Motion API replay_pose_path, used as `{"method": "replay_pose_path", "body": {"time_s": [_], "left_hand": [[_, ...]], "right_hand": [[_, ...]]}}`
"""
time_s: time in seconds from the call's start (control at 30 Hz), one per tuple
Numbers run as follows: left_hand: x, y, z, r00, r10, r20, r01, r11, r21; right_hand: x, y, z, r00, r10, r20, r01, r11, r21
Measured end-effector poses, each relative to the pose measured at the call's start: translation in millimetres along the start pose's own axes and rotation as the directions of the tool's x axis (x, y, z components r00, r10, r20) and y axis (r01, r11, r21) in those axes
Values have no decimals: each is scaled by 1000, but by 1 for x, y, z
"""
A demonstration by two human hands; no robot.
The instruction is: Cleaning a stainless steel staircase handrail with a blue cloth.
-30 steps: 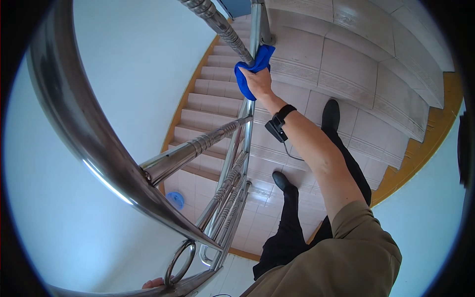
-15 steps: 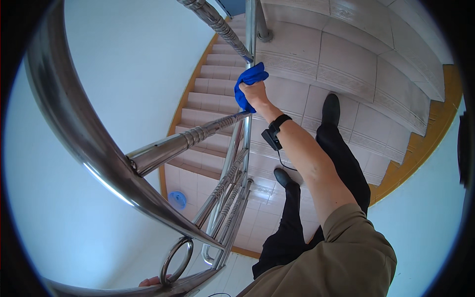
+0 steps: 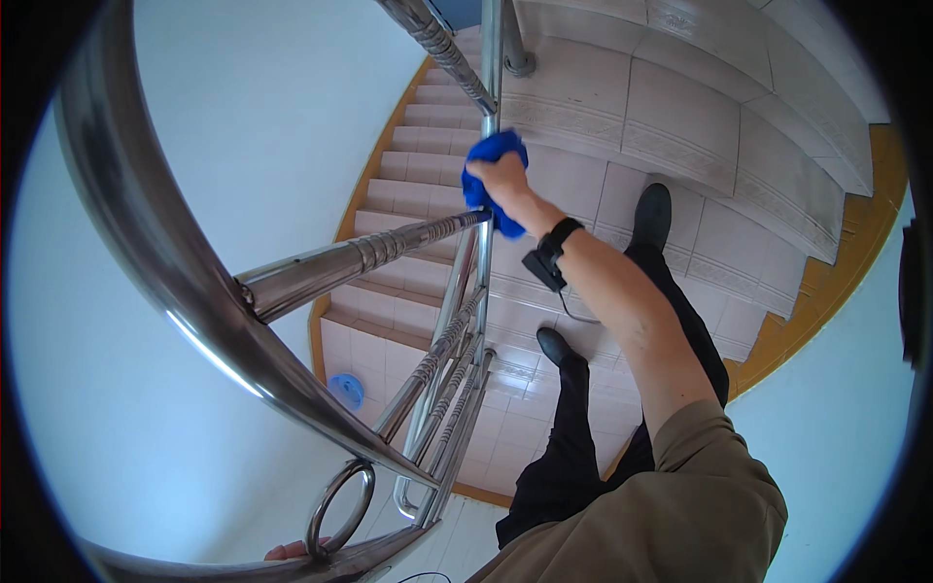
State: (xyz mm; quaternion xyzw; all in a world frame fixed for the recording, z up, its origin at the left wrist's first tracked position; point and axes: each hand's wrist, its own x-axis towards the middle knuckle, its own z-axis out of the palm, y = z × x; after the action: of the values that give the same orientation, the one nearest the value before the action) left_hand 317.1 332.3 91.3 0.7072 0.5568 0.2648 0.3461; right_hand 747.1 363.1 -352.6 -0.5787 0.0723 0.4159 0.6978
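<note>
So, starting at the far left: a fat polished steel handrail (image 3: 165, 272) sweeps across the view in a big curve, way closer to the camera than anything else. Down at the bottom edge, the left hand (image 3: 292, 551) pokes in just under a steel ring (image 3: 340, 505) in the railing; only a sliver of fingertips shows, so I can't tell whether it's gripping the rail or just resting there. A bit up and right of those fingers, far below on the floor, there's a small blue round thing (image 3: 346, 391), too tiny to identify.

Moving toward the middle, a ribbed horizontal bar (image 3: 360, 257) runs from the big rail over to a vertical steel post (image 3: 489, 117). Right where they meet, the right hand (image 3: 503, 180) is clenched around a blue cloth (image 3: 491, 189), bunched up and pressed against the post. The cloth wraps under and around the fingers, sticking out both above and below them, touching the post on its right side.

Just past the fingers down the arm, there's a black wristband (image 3: 559, 235) with a small black device (image 3: 542, 267) and a thin cable hanging off it. Further right, below the hand, beige tiled stairs (image 3: 680, 126) with two black shoes (image 3: 653, 209) on them, black trousers, and a khaki sleeve (image 3: 680, 486) closest to the camera.
</note>
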Motion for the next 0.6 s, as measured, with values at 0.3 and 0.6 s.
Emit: {"method": "replay_pose_path", "body": {"time_s": [0.3, 0.6], "left_hand": [[117, -14, -50, -216, 490, 845, -855, 323, -405], [5, -22, -20, 954, 205, 221, -221, 974, 52]], "right_hand": [[31, -32, -9, 958, -284, -34, 277, 952, -133], [-7, 75, -12, 993, 26, 114, -65, 933, 353]]}}
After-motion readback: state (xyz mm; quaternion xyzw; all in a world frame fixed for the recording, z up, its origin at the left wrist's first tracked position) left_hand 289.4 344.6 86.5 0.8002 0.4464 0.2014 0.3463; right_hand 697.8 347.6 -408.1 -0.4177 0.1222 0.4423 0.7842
